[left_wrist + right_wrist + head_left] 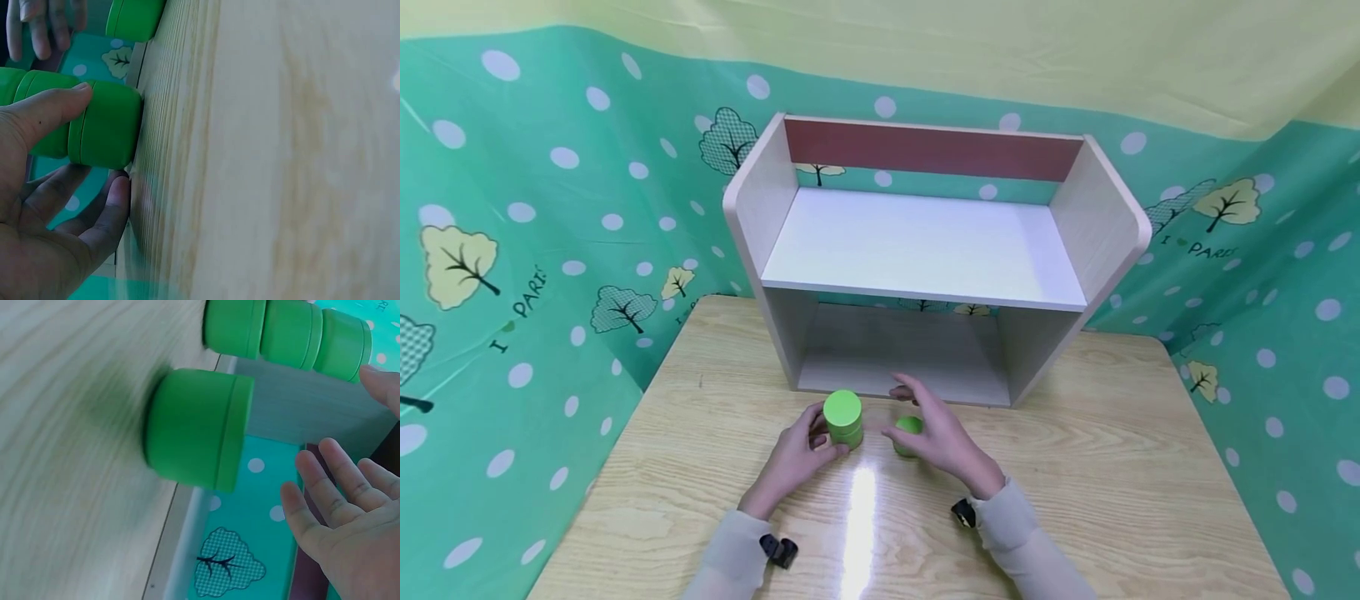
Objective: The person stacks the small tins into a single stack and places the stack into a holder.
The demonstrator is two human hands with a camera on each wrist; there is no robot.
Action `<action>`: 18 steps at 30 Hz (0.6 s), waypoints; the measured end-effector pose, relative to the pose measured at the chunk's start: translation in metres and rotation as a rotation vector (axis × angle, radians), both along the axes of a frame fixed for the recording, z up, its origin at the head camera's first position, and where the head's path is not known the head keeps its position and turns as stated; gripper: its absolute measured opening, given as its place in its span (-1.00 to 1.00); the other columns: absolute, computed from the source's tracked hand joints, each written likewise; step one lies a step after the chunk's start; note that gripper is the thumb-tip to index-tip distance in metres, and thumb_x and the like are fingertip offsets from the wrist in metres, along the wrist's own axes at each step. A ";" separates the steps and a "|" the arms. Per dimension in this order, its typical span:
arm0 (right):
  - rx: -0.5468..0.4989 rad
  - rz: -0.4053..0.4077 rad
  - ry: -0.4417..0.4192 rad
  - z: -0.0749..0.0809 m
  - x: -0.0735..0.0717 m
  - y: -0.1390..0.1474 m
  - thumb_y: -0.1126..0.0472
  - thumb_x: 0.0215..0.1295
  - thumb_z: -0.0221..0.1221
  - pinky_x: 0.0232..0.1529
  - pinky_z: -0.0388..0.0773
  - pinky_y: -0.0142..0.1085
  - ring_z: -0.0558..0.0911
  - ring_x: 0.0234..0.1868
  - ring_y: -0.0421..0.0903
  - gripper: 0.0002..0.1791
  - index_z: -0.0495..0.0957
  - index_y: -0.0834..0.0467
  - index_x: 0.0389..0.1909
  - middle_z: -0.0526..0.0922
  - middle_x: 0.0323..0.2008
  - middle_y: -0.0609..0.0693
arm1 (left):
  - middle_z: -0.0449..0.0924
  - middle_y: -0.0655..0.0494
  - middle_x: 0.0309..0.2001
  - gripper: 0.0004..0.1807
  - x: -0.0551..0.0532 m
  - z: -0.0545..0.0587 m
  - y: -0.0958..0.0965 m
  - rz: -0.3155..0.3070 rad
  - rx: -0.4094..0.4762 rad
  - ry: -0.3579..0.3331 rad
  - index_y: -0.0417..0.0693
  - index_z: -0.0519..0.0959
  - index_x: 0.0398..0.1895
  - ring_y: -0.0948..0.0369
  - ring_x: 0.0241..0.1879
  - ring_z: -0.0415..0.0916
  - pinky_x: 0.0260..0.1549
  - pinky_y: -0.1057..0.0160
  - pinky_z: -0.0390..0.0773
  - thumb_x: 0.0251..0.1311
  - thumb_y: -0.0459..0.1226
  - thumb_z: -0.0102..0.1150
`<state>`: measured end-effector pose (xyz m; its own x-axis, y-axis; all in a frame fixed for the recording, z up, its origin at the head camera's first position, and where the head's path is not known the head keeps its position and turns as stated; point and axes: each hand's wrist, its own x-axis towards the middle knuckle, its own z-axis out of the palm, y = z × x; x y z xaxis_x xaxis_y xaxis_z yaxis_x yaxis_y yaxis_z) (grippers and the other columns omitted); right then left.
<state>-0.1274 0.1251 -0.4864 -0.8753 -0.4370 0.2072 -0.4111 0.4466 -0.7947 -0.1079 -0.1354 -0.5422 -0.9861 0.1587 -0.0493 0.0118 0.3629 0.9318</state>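
Observation:
A stack of three round green lidded jars (843,410) stands upright on the table in front of the shelf. My left hand (796,454) holds the stack low down. In the left wrist view its thumb lies on the bottom jar (109,128), with the fingers on the opposite side. One more green jar (197,430) stands by itself to the right of the stack. Over that jar is my right hand (946,437), fingers spread and nothing in its grasp. The right wrist view shows a gap between this hand and the single jar.
A white two-tier shelf (917,246) with a dark red back strip stands behind the jars, its lower front edge close to them. The light wood table (1112,467) extends to both sides. A green patterned curtain (535,333) surrounds the table's back and sides.

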 end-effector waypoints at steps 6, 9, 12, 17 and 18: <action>0.030 -0.035 -0.014 -0.005 0.005 0.010 0.13 0.20 0.44 0.32 0.42 0.03 0.50 0.25 -0.03 -0.09 0.16 0.06 0.50 0.55 0.20 0.04 | 0.54 -0.13 0.21 -0.16 0.000 0.000 0.000 0.001 0.022 -0.001 -0.14 0.34 0.40 -0.01 0.15 0.53 0.15 0.06 0.58 0.02 -0.31 0.54; 0.031 -0.040 -0.014 -0.009 0.007 0.014 0.12 0.21 0.43 0.30 0.43 0.07 0.50 0.25 -0.01 -0.09 0.17 0.09 0.50 0.55 0.20 0.05 | 0.54 -0.13 0.21 -0.16 0.001 0.001 0.000 0.002 0.026 0.001 -0.14 0.34 0.40 -0.02 0.15 0.52 0.14 0.04 0.58 0.02 -0.31 0.54; 0.020 -0.044 -0.016 -0.013 0.009 0.018 0.14 0.21 0.43 0.27 0.45 0.10 0.50 0.24 0.00 -0.10 0.16 0.10 0.49 0.56 0.20 0.07 | 0.54 -0.13 0.21 -0.15 0.001 0.001 0.001 0.004 0.023 0.002 -0.14 0.34 0.40 -0.01 0.15 0.53 0.14 0.05 0.58 0.02 -0.31 0.54; -0.002 -0.049 -0.022 -0.022 0.011 0.022 0.21 0.18 0.44 0.23 0.49 0.09 0.52 0.22 0.05 -0.09 0.16 0.17 0.48 0.55 0.19 0.16 | 0.54 -0.15 0.21 -0.15 0.001 0.002 0.001 0.006 0.012 0.004 -0.14 0.34 0.40 -0.02 0.14 0.54 0.13 0.07 0.59 0.01 -0.30 0.55; -0.007 -0.048 -0.024 -0.023 0.011 0.023 0.22 0.18 0.44 0.23 0.49 0.09 0.52 0.22 0.06 -0.09 0.16 0.19 0.48 0.55 0.19 0.18 | 0.54 -0.15 0.20 -0.15 0.001 0.002 0.001 0.007 0.009 0.004 -0.14 0.34 0.40 -0.02 0.13 0.54 0.13 0.07 0.59 0.01 -0.29 0.55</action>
<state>-0.1161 0.1481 -0.5097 -0.9001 -0.3927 0.1888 -0.3701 0.4602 -0.8070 -0.1065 -0.1345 -0.5399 -0.9873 0.1526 -0.0434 0.0136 0.3541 0.9351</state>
